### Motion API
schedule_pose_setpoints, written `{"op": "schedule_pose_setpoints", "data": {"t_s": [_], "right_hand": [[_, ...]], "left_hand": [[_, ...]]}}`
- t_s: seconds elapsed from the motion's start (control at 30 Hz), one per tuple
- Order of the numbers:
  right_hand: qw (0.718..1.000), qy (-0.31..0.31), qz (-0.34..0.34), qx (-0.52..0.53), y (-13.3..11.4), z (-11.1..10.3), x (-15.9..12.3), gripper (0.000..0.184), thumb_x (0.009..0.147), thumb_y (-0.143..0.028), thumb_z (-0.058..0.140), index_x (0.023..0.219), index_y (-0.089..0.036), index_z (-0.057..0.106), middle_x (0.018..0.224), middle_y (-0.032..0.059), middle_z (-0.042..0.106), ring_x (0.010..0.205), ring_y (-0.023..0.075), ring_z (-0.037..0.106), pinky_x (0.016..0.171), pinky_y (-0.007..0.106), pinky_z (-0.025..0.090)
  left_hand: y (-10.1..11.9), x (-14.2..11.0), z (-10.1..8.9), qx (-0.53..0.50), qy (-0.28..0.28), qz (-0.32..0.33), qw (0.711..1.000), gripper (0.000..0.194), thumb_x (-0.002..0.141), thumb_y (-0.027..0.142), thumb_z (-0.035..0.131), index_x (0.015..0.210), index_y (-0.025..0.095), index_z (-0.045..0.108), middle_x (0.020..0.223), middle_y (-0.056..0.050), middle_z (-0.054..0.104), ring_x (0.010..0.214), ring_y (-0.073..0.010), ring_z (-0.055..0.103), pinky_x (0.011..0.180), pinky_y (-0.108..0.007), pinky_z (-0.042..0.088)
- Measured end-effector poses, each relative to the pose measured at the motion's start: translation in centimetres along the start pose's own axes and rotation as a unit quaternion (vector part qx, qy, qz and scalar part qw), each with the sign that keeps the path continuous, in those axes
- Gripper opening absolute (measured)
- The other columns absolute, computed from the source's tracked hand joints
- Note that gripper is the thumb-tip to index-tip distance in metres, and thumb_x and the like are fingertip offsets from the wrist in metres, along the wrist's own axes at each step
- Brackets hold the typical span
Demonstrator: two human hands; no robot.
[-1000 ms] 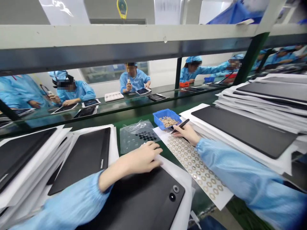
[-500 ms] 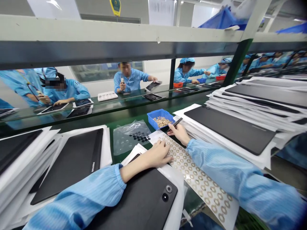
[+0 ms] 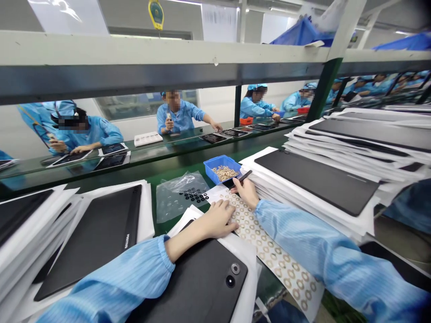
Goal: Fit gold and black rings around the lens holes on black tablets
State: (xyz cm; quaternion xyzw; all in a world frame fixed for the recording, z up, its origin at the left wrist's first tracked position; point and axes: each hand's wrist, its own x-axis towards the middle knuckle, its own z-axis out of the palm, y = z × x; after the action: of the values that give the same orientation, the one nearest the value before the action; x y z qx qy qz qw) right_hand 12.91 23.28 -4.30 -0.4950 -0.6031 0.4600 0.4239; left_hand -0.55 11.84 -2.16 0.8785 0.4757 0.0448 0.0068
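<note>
My left hand (image 3: 218,219) lies palm down with fingers spread at the left edge of a sheet of ring-shaped stickers (image 3: 269,242), above the far end of a black tablet (image 3: 195,287). The tablet lies back up, with two round camera spots near its right corner. My right hand (image 3: 247,193) is closed on black tweezers (image 3: 246,175), over the far part of the sticker sheet. Just beyond it stands a blue tray (image 3: 211,172) of small tan rings (image 3: 225,173). A clear plastic bag (image 3: 166,206) with black rings (image 3: 193,194) rests left of the sheet.
Stacked tablets with white paper between them stand at left (image 3: 97,233) and right (image 3: 319,179). A white shelf beam (image 3: 168,49) crosses overhead. Past the green bench (image 3: 175,161), several co-workers in blue, one of them a person (image 3: 182,116) holding a tool, handle devices.
My left hand has moved right, from above the tablet to the sticker sheet's edge. The right hand keeps the tweezers near the blue tray. Across the bench, a person has put down a device.
</note>
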Motion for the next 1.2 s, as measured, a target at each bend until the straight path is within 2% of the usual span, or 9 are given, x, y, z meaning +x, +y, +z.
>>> {"op": "schedule_pose_setpoints", "data": {"t_s": [0.17, 0.27, 0.37, 0.47, 0.57, 0.67, 0.9, 1.03, 1.2], "right_hand": [[1.0, -0.004, -0.006, 0.012, -1.1, 0.2, -0.2, 0.027, 0.091, -0.031, 0.054, 0.111, -0.014, 0.057, 0.109, 0.0077, 0.061, 0.089, 0.0172, 0.061, 0.076, 0.036, 0.053], [0.999, -0.012, -0.005, 0.045, -3.2, 0.2, -1.8, 0.023, 0.093, -0.031, 0.05, 0.093, -0.011, 0.061, 0.085, 0.0045, 0.065, 0.07, 0.0124, 0.062, 0.066, 0.029, 0.054], [0.995, -0.048, -0.003, 0.086, -5.7, -0.9, -5.6, 0.031, 0.093, -0.031, 0.047, 0.071, -0.012, 0.057, 0.056, 0.0012, 0.059, 0.051, 0.0101, 0.059, 0.055, 0.023, 0.053], [0.984, -0.134, -0.022, 0.112, -7.1, -2.8, -11.0, 0.028, 0.086, -0.036, 0.056, 0.068, -0.014, 0.056, 0.054, 0.0015, 0.062, 0.046, 0.0116, 0.06, 0.045, 0.021, 0.051], [0.97, -0.197, 0.026, 0.138, -6.3, -3.9, -16.3, 0.031, 0.08, -0.046, 0.061, 0.074, -0.018, 0.05, 0.05, -0.0017, 0.061, 0.039, 0.0125, 0.059, 0.038, 0.022, 0.049], [0.967, -0.164, 0.062, 0.186, -3.9, -3.0, -19.3, 0.031, 0.085, -0.048, 0.053, 0.078, -0.019, 0.045, 0.047, -0.004, 0.058, 0.035, 0.0109, 0.056, 0.036, 0.019, 0.047], [0.962, -0.064, 0.039, 0.262, -0.8, 0.2, -19.6, 0.028, 0.089, -0.045, 0.05, 0.08, -0.019, 0.043, 0.043, -0.0074, 0.052, 0.03, 0.008, 0.048, 0.029, 0.016, 0.039], [0.965, -0.055, 0.029, 0.256, -0.9, 0.0, -20.1, 0.026, 0.091, -0.041, 0.05, 0.079, -0.019, 0.044, 0.044, -0.0077, 0.051, 0.031, 0.0068, 0.048, 0.03, 0.015, 0.039], [0.968, -0.068, 0.043, 0.238, -1.2, -0.1, -20.2, 0.028, 0.091, -0.042, 0.049, 0.077, -0.018, 0.044, 0.043, -0.0085, 0.05, 0.029, 0.0043, 0.045, 0.031, 0.013, 0.038]], "left_hand": [[0.2, -0.1, -0.4, 0.014, 0.003, 0.003, 1.0, 0.042, 0.088, 0.042, 0.055, 0.119, 0.015, 0.052, 0.125, -0.012, 0.05, 0.115, -0.0273, 0.048, 0.093, -0.048, 0.041], [0.1, 0.0, -0.4, 0.012, -0.002, 0.003, 1.0, 0.041, 0.088, 0.041, 0.055, 0.12, 0.014, 0.051, 0.124, -0.012, 0.051, 0.113, -0.0268, 0.05, 0.093, -0.048, 0.041], [-0.4, 0.4, 0.0, -0.014, -0.007, 0.006, 1.0, 0.04, 0.089, 0.037, 0.054, 0.12, 0.013, 0.051, 0.124, -0.014, 0.051, 0.115, -0.0286, 0.048, 0.096, -0.048, 0.038], [-0.8, 0.8, -0.2, -0.054, 0.002, 0.006, 0.999, 0.036, 0.089, 0.031, 0.051, 0.118, 0.011, 0.052, 0.129, -0.018, 0.048, 0.122, -0.0314, 0.042, 0.102, -0.048, 0.033], [-0.7, -0.1, -2.2, -0.086, 0.038, -0.001, 0.996, 0.035, 0.091, 0.027, 0.044, 0.12, 0.008, 0.049, 0.132, -0.018, 0.046, 0.126, -0.0291, 0.039, 0.106, -0.043, 0.029], [0.5, -3.5, -4.7, -0.112, 0.076, -0.011, 0.991, 0.032, 0.095, 0.027, 0.033, 0.115, 0.011, 0.053, 0.122, -0.012, 0.055, 0.115, -0.0226, 0.05, 0.102, -0.036, 0.037], [4.1, -13.0, -4.5, -0.18, 0.044, -0.036, 0.982, 0.025, 0.094, 0.02, 0.04, 0.118, 0.023, 0.048, 0.13, -0.006, 0.048, 0.117, -0.0174, 0.049, 0.098, -0.028, 0.043], [4.5, -13.5, -3.9, -0.136, 0.012, 0.068, 0.988, 0.033, 0.092, 0.011, 0.04, 0.123, 0.021, 0.047, 0.132, -0.009, 0.044, 0.132, -0.0219, 0.03, 0.109, -0.04, 0.032], [4.5, -13.0, -4.0, -0.117, -0.007, 0.089, 0.989, 0.037, 0.09, 0.007, 0.039, 0.124, 0.02, 0.047, 0.132, -0.011, 0.043, 0.133, -0.0238, 0.026, 0.11, -0.048, 0.029]]}}
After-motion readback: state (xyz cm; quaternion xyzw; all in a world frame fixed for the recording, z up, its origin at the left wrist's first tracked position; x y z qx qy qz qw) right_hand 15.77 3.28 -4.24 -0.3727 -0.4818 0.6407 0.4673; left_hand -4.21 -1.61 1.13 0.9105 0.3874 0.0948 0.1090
